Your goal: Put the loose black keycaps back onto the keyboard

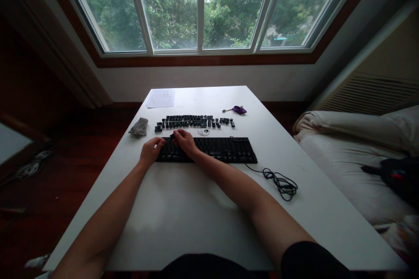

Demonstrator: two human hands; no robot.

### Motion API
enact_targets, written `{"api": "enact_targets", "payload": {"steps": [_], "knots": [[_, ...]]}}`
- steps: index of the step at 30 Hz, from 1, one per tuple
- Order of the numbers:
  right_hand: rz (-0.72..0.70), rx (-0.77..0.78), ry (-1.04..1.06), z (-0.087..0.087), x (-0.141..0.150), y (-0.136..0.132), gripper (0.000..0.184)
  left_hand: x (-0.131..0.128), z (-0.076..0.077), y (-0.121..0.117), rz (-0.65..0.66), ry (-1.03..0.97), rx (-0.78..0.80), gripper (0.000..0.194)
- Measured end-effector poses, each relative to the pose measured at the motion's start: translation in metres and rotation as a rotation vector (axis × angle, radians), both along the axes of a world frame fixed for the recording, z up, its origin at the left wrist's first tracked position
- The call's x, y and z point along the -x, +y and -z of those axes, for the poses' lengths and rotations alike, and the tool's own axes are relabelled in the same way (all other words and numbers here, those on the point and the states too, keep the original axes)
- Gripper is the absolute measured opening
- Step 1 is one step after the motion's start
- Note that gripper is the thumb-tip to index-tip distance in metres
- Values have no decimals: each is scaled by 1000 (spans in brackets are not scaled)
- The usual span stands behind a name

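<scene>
A black keyboard (225,148) lies across the white table, with many of its keys bare of caps or too dark to make out. My left hand (152,149) is curled round the keyboard's left end, fingertips at its upper corner. Over the keyboard's left part, my right hand (183,141) pinches a small dark piece that looks like a keycap (172,136). Just beyond the keyboard, loose black keycaps (188,120) stand in rows. Between them and the keyboard is a small round clear disc or dish (203,131) with something dark in it.
A grey cloth (139,127) lies at the table's left edge, and paper (161,98) at the far left corner. A purple item with a brush-like handle (238,110) is at the far right. The coiled cable (283,184) rests right of the keyboard. A sofa (343,152) stands beside the table (183,209).
</scene>
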State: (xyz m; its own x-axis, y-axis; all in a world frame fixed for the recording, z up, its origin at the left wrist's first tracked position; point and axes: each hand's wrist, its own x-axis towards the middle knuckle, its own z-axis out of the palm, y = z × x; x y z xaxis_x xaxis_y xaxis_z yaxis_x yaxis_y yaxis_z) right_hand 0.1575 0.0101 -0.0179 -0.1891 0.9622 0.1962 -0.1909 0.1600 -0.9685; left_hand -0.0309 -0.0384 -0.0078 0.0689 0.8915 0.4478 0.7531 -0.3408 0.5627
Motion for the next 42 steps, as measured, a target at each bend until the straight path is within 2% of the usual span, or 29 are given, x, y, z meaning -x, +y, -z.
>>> {"api": "enact_targets", "payload": {"steps": [6, 15, 33, 42], "knots": [[-18, 9, -11, -3, -1, -1, 41, 2, 0, 0, -53, 33, -36, 28], [-16, 20, -8, 0, 0, 1, 42, 0, -1, -1, -57, 29, -29, 26], [-14, 38, -19, -7, -2, -4, 44, 0, -1, -1, -70, 51, -43, 28], [-32, 6, 23, -1, -1, -1, 41, -1, -3, -4, -70, 12, -13, 28]]}}
